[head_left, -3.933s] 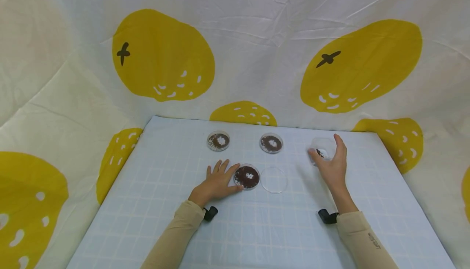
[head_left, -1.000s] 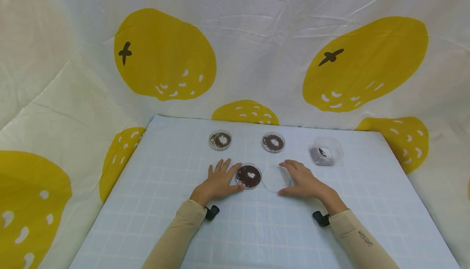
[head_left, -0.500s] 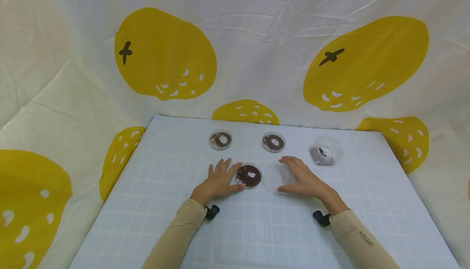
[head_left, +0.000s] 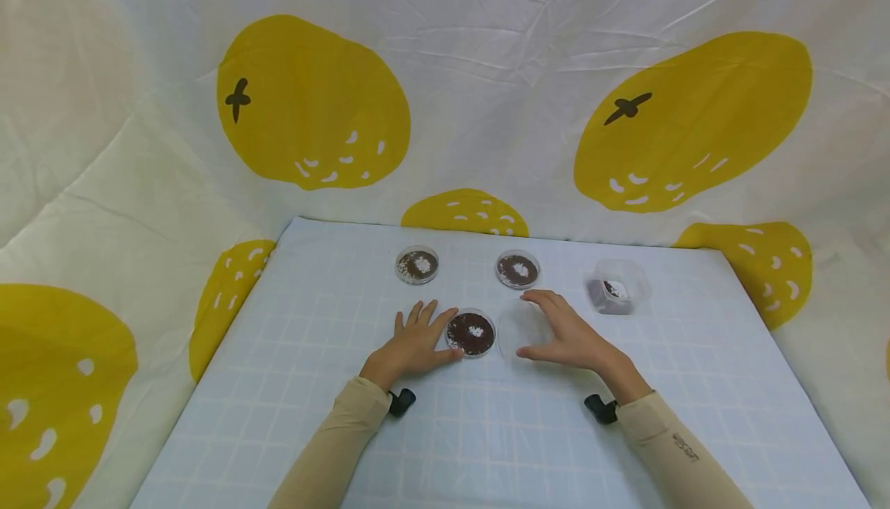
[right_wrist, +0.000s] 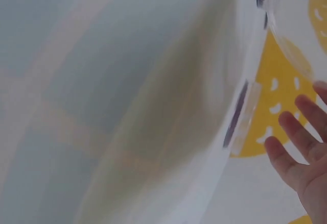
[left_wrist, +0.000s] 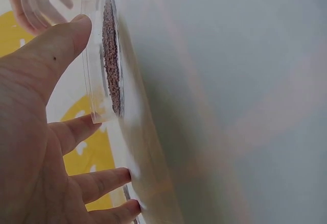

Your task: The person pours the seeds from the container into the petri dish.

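Observation:
In the head view my left hand (head_left: 410, 351) holds a petri dish (head_left: 470, 334) of dark brown grains with a white patch, thumb and index finger at its sides. The left wrist view shows that dish (left_wrist: 110, 55) edge-on, and the other fingers spread on the cloth. My right hand (head_left: 566, 337) grips a clear round lid (head_left: 514, 333) by its rim, just right of the dish. Seen from the right wrist, the lid (right_wrist: 288, 35) is off the table and three of that hand's fingers (right_wrist: 294, 157) extend below it.
Two more filled petri dishes, one at left (head_left: 417, 265) and one at right (head_left: 518, 269), lie farther back. A clear plastic tub (head_left: 619, 286) with a little dark and white material stands at the back right. The cloth-covered table (head_left: 445, 447) ends at a fruit-print curtain (head_left: 480, 107).
My right hand has left the tub, come to the clear lid and raised it off the cloth, drifting slightly left toward the dish. My left hand has stayed at the dish.

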Available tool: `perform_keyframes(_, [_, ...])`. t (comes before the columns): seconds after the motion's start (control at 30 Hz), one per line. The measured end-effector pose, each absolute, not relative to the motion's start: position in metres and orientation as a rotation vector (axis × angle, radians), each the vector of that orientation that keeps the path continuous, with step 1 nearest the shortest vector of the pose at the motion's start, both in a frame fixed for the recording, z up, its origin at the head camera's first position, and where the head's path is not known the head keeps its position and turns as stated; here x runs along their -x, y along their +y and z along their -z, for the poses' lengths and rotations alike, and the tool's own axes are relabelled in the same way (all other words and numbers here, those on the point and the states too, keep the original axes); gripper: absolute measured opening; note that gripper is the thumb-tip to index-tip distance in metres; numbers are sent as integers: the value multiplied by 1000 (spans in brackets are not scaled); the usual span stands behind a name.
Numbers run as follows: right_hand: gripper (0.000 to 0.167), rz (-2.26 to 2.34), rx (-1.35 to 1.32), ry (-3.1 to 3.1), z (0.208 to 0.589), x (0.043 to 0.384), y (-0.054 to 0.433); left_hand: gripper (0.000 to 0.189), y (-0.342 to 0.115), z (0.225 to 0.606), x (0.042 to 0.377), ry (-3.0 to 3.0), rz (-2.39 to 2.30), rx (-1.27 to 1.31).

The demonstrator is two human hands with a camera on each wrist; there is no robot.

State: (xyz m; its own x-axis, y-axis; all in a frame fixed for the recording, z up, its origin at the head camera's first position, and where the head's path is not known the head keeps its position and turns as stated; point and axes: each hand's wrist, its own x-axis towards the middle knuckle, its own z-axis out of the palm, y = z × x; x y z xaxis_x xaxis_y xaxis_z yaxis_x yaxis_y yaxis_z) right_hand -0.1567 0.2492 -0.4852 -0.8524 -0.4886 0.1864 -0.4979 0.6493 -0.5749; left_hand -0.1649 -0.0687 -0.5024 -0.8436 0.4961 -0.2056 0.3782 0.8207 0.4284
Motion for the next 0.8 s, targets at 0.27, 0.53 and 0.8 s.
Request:
perform_keyframes(0.27, [94, -1074, -875, -2795, 484, 160, 236, 82, -68, 505, 166, 2692, -523, -653])
perform_keyframes(0.53, [94, -1120, -907, -2770, 484, 164, 224, 82, -69, 507, 166, 2707, -516, -650])
perform_keyframes(0.8, [93, -1214, -943, -2758, 486, 167, 211, 82, -68, 506, 167, 2699, -523, -643])
